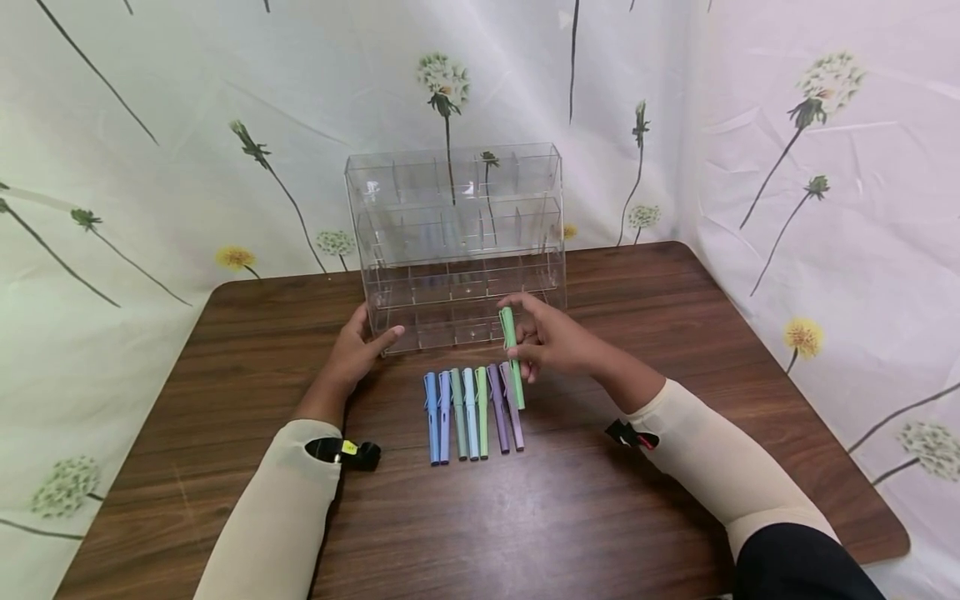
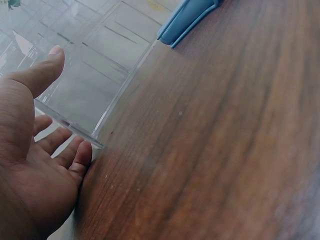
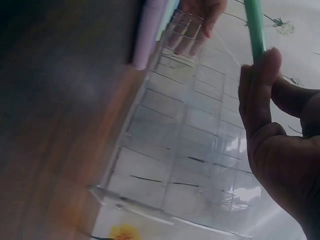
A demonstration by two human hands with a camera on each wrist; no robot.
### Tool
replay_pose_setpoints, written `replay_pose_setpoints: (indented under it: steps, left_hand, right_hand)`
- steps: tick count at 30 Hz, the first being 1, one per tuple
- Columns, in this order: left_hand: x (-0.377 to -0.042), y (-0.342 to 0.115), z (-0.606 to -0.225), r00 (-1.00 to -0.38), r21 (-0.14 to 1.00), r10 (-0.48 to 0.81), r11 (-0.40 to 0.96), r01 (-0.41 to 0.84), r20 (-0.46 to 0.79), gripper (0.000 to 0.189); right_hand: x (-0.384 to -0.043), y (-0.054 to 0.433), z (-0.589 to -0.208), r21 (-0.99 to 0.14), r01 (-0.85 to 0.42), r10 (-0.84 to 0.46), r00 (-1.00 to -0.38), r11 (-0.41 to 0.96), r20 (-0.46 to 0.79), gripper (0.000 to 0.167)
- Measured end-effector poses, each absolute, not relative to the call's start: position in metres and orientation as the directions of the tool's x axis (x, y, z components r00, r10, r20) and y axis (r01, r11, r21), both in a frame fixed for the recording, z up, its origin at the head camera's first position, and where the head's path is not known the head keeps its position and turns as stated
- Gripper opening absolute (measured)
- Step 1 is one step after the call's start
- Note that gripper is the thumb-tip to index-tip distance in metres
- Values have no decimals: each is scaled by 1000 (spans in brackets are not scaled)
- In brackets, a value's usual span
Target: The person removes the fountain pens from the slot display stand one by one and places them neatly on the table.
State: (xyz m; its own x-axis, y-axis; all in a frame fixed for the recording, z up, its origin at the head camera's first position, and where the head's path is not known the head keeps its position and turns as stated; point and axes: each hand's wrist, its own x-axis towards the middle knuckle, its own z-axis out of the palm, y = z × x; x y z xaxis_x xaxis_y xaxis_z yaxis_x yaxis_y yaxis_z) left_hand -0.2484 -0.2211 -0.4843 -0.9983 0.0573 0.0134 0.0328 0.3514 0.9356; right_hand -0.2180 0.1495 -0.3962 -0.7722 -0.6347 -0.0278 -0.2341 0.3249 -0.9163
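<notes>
My right hand (image 1: pixel 551 337) pinches a light green pen (image 1: pixel 507 325) between thumb and fingers, its clip end up. The pen stands nearly upright before the lower right of a clear acrylic organizer (image 1: pixel 468 225) with stepped rows of compartments. In the right wrist view the green pen (image 3: pixel 255 30) rises from my fingertips. My left hand (image 1: pixel 358 350) rests at the organizer's lower left corner, thumb across its front and fingers along its side. The left wrist view shows that thumb (image 2: pixel 47 72) stretched out and the fingers loosely bent beside the clear wall.
Several capped pens lie in a row in front of the organizer, from a blue pen (image 1: pixel 432 421) at the left to a mauve pen (image 1: pixel 514 417) at the right. The brown wooden table (image 1: pixel 622 525) backs onto a dandelion-printed curtain (image 1: pixel 300 92).
</notes>
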Motion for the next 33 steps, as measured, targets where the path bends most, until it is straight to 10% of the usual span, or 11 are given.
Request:
replay_pose_setpoints:
  steps: [33]
  left_hand:
    - [-248, -224, -486, -997, 925, 71, 377, 49, 24, 92]
  right_hand:
    - [-220, 166, -438, -800, -298, -681, -710, 521, -179, 68]
